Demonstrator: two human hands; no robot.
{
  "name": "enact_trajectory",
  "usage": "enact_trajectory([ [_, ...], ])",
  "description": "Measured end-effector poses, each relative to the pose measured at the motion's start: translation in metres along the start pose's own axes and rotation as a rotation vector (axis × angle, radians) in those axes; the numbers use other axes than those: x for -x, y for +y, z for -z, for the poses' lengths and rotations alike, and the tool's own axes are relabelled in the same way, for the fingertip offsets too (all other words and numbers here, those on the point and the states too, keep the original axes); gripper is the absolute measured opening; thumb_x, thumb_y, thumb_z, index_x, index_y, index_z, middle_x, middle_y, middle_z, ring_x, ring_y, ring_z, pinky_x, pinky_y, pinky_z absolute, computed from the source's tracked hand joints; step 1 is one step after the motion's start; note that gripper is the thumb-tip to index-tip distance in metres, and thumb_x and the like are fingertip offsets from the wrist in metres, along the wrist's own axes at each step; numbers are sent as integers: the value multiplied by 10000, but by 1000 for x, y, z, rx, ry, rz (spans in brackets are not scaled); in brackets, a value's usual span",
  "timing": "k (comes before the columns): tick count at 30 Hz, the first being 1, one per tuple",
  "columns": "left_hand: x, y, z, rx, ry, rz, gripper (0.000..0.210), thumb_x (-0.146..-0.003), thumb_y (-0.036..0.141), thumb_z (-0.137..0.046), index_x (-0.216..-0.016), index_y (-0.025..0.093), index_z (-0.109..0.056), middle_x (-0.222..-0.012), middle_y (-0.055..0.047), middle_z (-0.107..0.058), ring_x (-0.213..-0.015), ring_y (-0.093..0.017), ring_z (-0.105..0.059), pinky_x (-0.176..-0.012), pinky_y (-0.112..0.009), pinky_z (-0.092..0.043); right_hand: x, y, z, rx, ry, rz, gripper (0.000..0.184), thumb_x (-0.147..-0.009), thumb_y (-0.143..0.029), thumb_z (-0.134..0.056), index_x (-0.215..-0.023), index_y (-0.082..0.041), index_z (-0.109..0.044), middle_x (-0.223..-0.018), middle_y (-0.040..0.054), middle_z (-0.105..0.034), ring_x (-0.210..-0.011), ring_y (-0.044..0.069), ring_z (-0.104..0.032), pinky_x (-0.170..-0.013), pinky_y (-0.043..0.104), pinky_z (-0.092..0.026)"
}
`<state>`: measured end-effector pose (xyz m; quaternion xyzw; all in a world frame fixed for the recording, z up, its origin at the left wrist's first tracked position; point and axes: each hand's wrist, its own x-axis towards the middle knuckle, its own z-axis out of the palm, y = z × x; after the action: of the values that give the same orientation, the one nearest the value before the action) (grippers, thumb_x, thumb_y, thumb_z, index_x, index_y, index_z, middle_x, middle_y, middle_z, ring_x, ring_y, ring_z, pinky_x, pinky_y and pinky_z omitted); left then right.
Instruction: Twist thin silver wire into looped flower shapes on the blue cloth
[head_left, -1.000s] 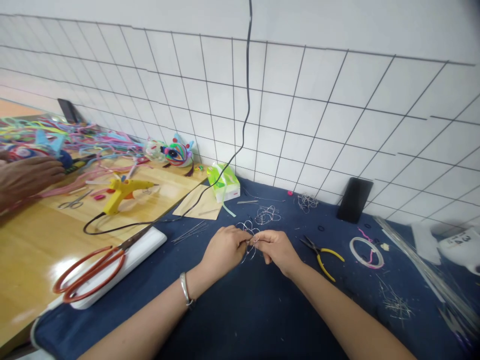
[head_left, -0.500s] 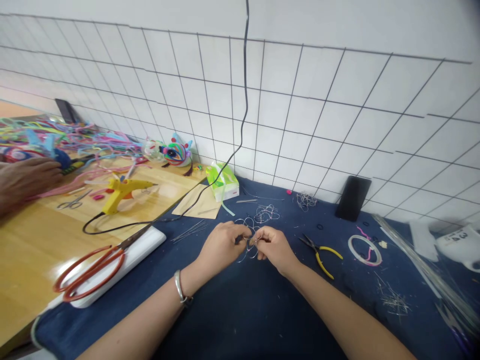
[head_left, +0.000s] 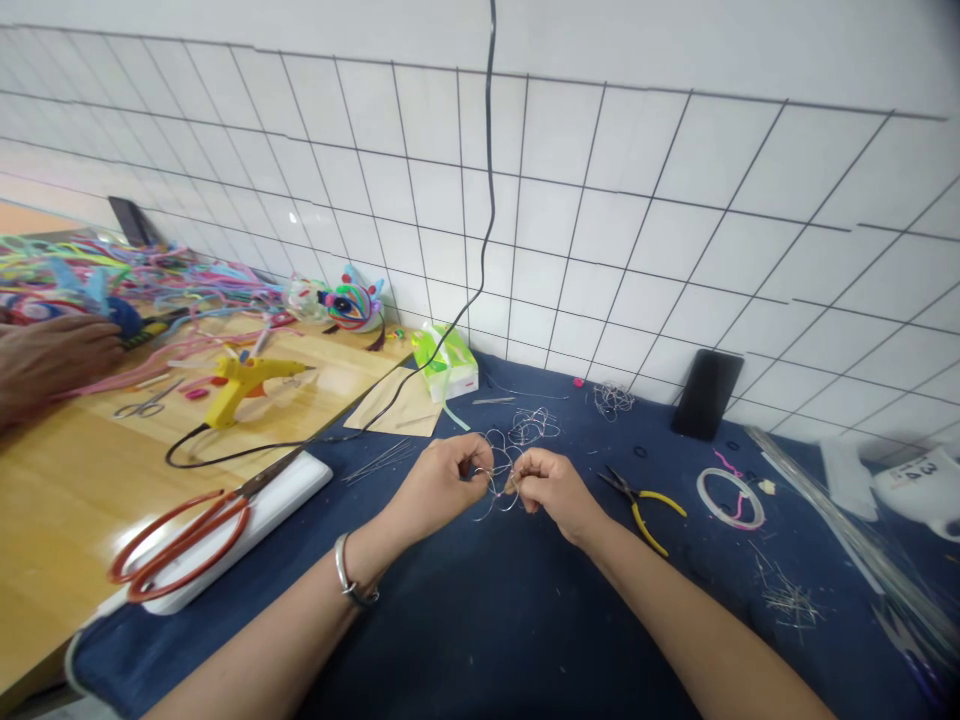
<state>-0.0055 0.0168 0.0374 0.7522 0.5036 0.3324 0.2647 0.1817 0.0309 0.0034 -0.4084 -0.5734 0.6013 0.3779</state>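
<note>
A: Where's the looped wire piece (head_left: 497, 495)?

B: Btwn the two hands, over the dark blue cloth (head_left: 480, 630). Can't tell if its lower loops touch the cloth.

A: L hand (head_left: 450, 478)?

B: Grip closed, thumb + fingers pinching the wire's L side. Silver bracelet (head_left: 343, 565) on that wrist.

A: And R hand (head_left: 553, 492)?

B: Grip closed too, on the wire's R side, fingers curled in. Exact pinch pt is too small to make out.

A: Just beyond them?

B: A 2nd looped wire shape (head_left: 535, 427), flat on the cloth. Farther back, nr the wall (head_left: 562, 150), a wire tangle (head_left: 613, 401).

A: R side?

B: Yellow-handled pliers (head_left: 636, 496) nr the R hand, handles spread. Past those, a white ring (head_left: 701, 488). Phone (head_left: 706, 395) leans on the wall. Loose wire bits (head_left: 793, 603) lie closer in.

A: L side?

B: Wooden tabletop (head_left: 67, 530) w/ a yellow glue gun (head_left: 241, 388) + small scissors (head_left: 142, 410). Big red-handled scissors (head_left: 241, 494) lie across a long white box (head_left: 304, 488). Tissue pack (head_left: 450, 368) sits toward the back, by the wall.

A: Anyone else?

B: Yep, a co-worker's hand (head_left: 64, 352), far L, next to a multicolored craft piece (head_left: 67, 300). Can't tell if it's gripping.
</note>
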Motion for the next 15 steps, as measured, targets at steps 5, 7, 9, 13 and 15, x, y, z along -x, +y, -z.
enact_trajectory([
  [5, 0, 3, 2, -12, -2, -5, 84, -700, 112, -481, -699, 166, -546, -644, 38, -556, -595, -84, -470, -563, -203, -355, 0, -3, 2, 46, -1, -1, 106, -640, -117, -523, -711, -165, -585, -672, -14, -624, -449, 62, -462, -459, 201, -367],
  [7, 0, 3, 1, -36, 2, -24, 89, -702, 107, -482, -700, 167, -547, -642, 36, -555, -596, -86, -471, -575, -208, -359, -1, -1, 3, 42, -1, -7, 108, -641, -116, -523, -717, -166, -581, -669, -16, -623, -444, 61, -463, -454, 200, -366],
  [9, 0, 2, 0, -70, 9, -49, 94, -707, 102, -485, -707, 170, -550, -646, 35, -557, -602, -89, -475, -595, -217, -363, -1, 0, 4, 13, -15, -24, 124, -641, -112, -526, -740, -168, -577, -675, -17, -628, -441, 61, -468, -454, 199, -370],
  [13, -1, 0, -5, -78, 9, -66, 95, -728, 101, -490, -716, 174, -549, -646, 35, -557, -607, -94, -483, -612, -226, -368, -1, 2, 3, -112, -90, -79, 173, -655, -134, -587, -824, -167, -589, -709, -12, -640, -477, 69, -511, -477, 201, -400],
  [15, -1, -2, -7, -68, 13, -65, 94, -737, 101, -493, -716, 176, -547, -648, 34, -558, -612, -97, -488, -614, -228, -369, 0, 3, 2, -176, -125, -113, 176, -663, -168, -635, -833, -163, -592, -732, 0, -650, -511, 83, -552, -481, 200, -409],
])
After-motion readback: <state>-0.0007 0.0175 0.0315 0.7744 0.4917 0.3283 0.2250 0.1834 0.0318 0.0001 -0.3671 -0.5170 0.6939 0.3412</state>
